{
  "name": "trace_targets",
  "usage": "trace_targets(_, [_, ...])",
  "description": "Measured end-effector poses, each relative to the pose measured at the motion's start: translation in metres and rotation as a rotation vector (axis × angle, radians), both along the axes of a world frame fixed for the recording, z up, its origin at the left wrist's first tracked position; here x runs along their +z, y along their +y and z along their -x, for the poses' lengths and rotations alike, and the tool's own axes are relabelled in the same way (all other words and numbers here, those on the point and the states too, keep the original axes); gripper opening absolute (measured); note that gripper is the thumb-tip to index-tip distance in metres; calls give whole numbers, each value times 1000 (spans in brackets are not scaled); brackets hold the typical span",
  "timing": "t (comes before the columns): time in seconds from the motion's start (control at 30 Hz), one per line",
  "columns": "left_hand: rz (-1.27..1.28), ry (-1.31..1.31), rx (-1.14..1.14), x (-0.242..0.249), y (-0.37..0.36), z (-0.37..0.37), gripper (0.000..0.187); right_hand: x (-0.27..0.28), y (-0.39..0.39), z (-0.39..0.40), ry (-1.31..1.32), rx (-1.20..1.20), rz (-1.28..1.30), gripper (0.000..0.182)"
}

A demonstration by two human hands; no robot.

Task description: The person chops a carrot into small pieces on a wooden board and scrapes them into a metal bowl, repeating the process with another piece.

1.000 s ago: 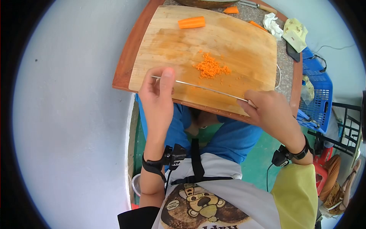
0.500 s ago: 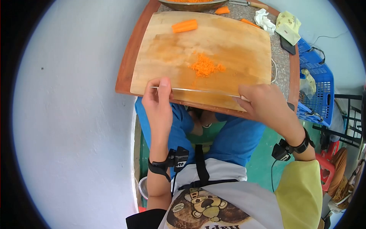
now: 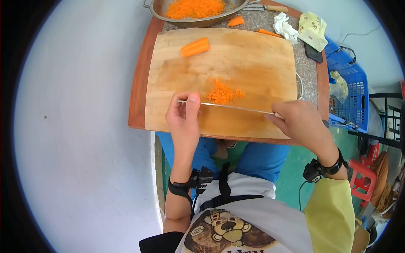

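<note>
My left hand [image 3: 184, 114] pinches the far end of a knife between thumb and fingers. My right hand [image 3: 301, 120] is wrapped round the knife's handle, which is mostly hidden in the fist. Seen nearly edge-on, the thin blade of the knife [image 3: 236, 108] spans between both hands above the near part of a wooden cutting board [image 3: 257, 52]. Just beyond the blade lies a small heap of finely chopped carrot [image 3: 221, 91]. A peeled carrot chunk [image 3: 195, 47] rests near the board's far left corner.
Behind the board stands a metal pan [image 3: 154, 9] with chopped carrot in it. Carrot bits [image 3: 236, 21], a wooden-handled tool [image 3: 274, 8], crumpled tissue [image 3: 284, 28], a tissue pack [image 3: 312, 30] and a phone [image 3: 313, 51] lie around it. Blue baskets [image 3: 358, 90] stand right; a wall [image 3: 84, 126] borders the left.
Both hands have moved the knife forward over the board, closer to the chopped carrot heap. The view has tipped up, showing more of the pan.
</note>
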State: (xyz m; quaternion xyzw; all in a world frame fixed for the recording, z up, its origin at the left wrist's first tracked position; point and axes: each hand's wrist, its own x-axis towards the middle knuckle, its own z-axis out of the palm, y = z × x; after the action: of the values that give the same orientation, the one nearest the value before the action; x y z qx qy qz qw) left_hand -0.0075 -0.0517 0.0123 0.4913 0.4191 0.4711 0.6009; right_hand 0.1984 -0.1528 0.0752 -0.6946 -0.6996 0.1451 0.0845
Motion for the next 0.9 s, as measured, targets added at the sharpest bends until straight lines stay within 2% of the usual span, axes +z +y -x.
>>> trace_targets(0.07, [73, 47, -19, -5, 7, -2, 19, -6, 4, -1, 1, -30, 25, 27])
trace_targets(0.2, [47, -14, -7, 3, 7, -6, 20, 1, 4, -1, -15, -24, 35, 27])
trace_targets(0.4, [26, 63, -84, 6, 10, -2, 24, -1, -1, 0, -13, -40, -25, 25])
trace_targets(0.47, [-46, 14, 103, 15, 4, -4, 37, 9, -4, 1, 94, -157, 1, 29])
trace_targets(0.5, [-56, 8, 101, 17, 0, -5, 37, 10, -6, 2, 89, -159, -10, 29])
trace_targets(0.57, [-294, 383, 192, 11, -10, -6, 55, 6, -7, 6, 305, -337, -24, 28])
trace_targets(0.6, [-469, 522, 49, 2, -17, -7, 69, -2, -8, 8, 297, -335, -38, 28])
trace_targets(0.67, [-806, 813, -117, -8, -39, -19, 81, -16, -13, 16, 585, -435, -45, 22])
trace_targets(0.7, [-813, 809, -108, -10, -46, -27, 81, -12, -14, 20, 581, -429, -54, 22])
trace_targets(0.77, [-738, 951, -296, -13, -54, -38, 84, -4, -17, 30, 859, -547, 22, 21])
trace_targets(0.83, [-727, 944, -285, -19, -51, -42, 83, -6, -22, 33, 886, -530, -25, 22])
trace_targets(0.9, [-720, 933, -279, -18, -51, -46, 83, -3, -26, 35, 991, -615, 33, 23])
